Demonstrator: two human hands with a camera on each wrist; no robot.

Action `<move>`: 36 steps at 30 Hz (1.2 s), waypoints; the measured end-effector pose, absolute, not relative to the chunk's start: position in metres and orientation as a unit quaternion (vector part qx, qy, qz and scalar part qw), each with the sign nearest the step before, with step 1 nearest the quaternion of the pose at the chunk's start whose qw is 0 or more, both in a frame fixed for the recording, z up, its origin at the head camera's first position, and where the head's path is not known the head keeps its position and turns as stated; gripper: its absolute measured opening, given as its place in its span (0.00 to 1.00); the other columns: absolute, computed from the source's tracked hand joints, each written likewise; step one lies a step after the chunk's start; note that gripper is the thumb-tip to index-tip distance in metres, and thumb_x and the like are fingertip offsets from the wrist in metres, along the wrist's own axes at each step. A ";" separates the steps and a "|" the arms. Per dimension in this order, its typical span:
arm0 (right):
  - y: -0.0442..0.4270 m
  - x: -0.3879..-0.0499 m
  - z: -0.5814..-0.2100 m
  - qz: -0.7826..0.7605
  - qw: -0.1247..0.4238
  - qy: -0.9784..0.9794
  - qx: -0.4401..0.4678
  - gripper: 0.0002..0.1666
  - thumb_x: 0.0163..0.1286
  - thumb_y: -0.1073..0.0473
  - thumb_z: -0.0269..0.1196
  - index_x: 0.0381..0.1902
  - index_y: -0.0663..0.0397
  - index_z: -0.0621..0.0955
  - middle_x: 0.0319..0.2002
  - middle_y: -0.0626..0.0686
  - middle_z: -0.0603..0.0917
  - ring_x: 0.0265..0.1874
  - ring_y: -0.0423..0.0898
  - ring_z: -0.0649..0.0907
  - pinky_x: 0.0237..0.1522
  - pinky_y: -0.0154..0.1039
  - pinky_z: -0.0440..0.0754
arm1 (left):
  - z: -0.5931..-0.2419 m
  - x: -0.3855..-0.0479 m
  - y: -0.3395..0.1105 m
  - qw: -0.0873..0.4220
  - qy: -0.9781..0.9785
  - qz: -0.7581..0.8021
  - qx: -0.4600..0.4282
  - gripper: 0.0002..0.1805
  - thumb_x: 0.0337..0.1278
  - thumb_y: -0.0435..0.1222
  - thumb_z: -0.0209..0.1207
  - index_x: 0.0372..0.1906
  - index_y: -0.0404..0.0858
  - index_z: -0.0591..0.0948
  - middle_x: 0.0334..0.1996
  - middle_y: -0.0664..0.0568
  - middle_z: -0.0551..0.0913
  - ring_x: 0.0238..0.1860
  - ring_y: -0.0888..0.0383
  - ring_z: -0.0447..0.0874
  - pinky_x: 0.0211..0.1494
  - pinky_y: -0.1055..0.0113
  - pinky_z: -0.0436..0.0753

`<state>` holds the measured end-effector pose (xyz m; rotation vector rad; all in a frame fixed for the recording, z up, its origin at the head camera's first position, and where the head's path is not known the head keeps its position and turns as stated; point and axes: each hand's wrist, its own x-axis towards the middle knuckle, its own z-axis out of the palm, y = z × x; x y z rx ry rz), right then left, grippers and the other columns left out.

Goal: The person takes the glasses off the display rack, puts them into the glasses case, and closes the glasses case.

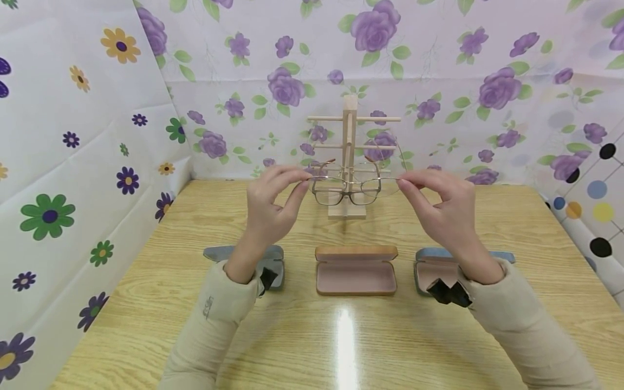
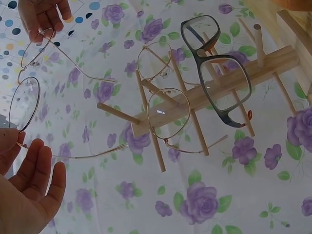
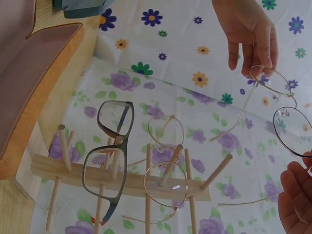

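Your table (image 1: 312,336) carries three cases in a row: left case (image 1: 219,252), middle case (image 1: 357,277) and right case (image 1: 429,271). Behind the middle case stands the rack (image 1: 348,130), in front of the back cloth (image 1: 341,43). On the rack, the upper glasses (image 3: 165,184) sit above the lower glasses (image 3: 105,170). Your held glasses (image 2: 24,105) lie before the rack, between your left hand (image 1: 273,203) and right hand (image 1: 441,206). To the table's left hangs the left cloth (image 1: 63,135); to its right, the right cloth (image 1: 597,206).

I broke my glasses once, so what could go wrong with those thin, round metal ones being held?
The thin, round metal glasses might bend if the left hand and right hand, pinching opposite sides, pull apart. They could also knock the dark-framed rectangular glasses off the pale wooden stand just beyond.
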<state>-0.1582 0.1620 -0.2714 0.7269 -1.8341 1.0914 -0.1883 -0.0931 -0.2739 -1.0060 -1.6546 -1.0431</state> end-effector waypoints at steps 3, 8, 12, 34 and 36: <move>0.163 -0.156 -0.273 0.435 0.428 -0.735 0.296 0.09 0.60 0.61 0.63 0.27 0.63 0.85 0.25 0.57 0.84 0.29 0.30 0.78 0.34 0.27 0.72 | -0.275 -0.185 -0.093 0.455 -0.669 -0.424 -0.407 0.06 0.54 0.30 0.58 0.30 0.29 0.82 0.28 0.41 0.81 0.32 0.48 0.80 0.35 0.59 0.78; 0.163 -0.152 -0.276 0.443 0.426 -0.729 0.300 0.07 0.59 0.63 0.64 0.27 0.63 0.84 0.25 0.56 0.84 0.29 0.31 0.79 0.34 0.27 0.73 | -0.277 -0.180 -0.093 0.456 -0.672 -0.417 -0.409 0.08 0.55 0.31 0.58 0.30 0.29 0.82 0.29 0.41 0.81 0.32 0.48 0.80 0.34 0.60 0.79; 0.163 -0.149 -0.278 0.448 0.423 -0.726 0.305 0.08 0.58 0.63 0.64 0.27 0.64 0.84 0.25 0.56 0.84 0.30 0.33 0.80 0.37 0.27 0.74 | -0.281 -0.177 -0.093 0.456 -0.673 -0.416 -0.407 0.06 0.54 0.30 0.58 0.30 0.29 0.82 0.28 0.42 0.81 0.32 0.48 0.79 0.34 0.60 0.78; 0.165 -0.140 -0.296 0.432 0.423 -0.728 0.323 0.18 0.63 0.53 0.61 0.25 0.64 0.84 0.25 0.56 0.84 0.30 0.35 0.81 0.37 0.25 0.74 | -0.296 -0.165 -0.097 0.439 -0.685 -0.408 -0.416 0.08 0.56 0.32 0.57 0.29 0.30 0.82 0.28 0.43 0.81 0.31 0.50 0.79 0.34 0.63 0.79; 0.165 -0.139 -0.298 0.430 0.423 -0.728 0.325 0.19 0.64 0.52 0.60 0.25 0.64 0.84 0.25 0.56 0.84 0.30 0.35 0.81 0.37 0.25 0.74 | -0.298 -0.165 -0.097 0.439 -0.684 -0.409 -0.415 0.11 0.59 0.34 0.56 0.28 0.30 0.82 0.28 0.43 0.81 0.31 0.50 0.79 0.33 0.62 0.79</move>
